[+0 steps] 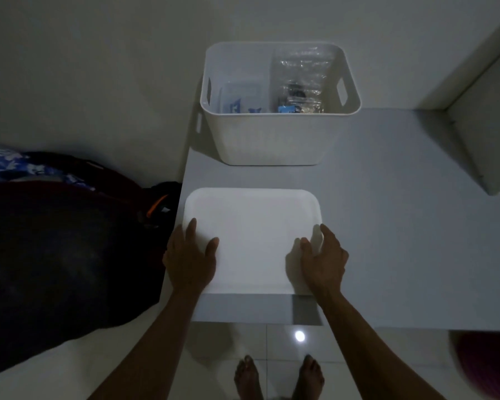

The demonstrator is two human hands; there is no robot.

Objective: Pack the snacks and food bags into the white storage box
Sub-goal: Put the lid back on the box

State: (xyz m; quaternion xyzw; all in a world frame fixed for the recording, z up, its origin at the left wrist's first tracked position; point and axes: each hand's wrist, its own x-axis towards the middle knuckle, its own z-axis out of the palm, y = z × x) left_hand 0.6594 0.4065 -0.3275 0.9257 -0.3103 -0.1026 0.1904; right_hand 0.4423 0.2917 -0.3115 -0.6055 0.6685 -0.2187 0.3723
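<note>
Left hand (pixel 189 256): palm down, fingers spread, gripping the left edge of the white lid (pixel 251 241), thumb lying on its top face. Right hand (pixel 324 261): mirrored on the lid's right edge, fingers curled around the rim, thumb on top; both forearms reach in from the near side. White lid: flat, rounded corners, on the pale table (pixel 387 226) near its front edge. White storage box (pixel 274 134): beyond the lid on the same table, open-topped, side handle slots, apart from the lid. Contents: clear plastic food bags (pixel 300 79) in the box's right half, a packet with blue print (pixel 237 105) in its left half. Dark bag (pixel 64 249): left of the lid, off the table, blue-patterned fabric (pixel 12 163) on top. Bare feet (pixel 277 376): on the tiled floor, nearer than the lid.
</note>
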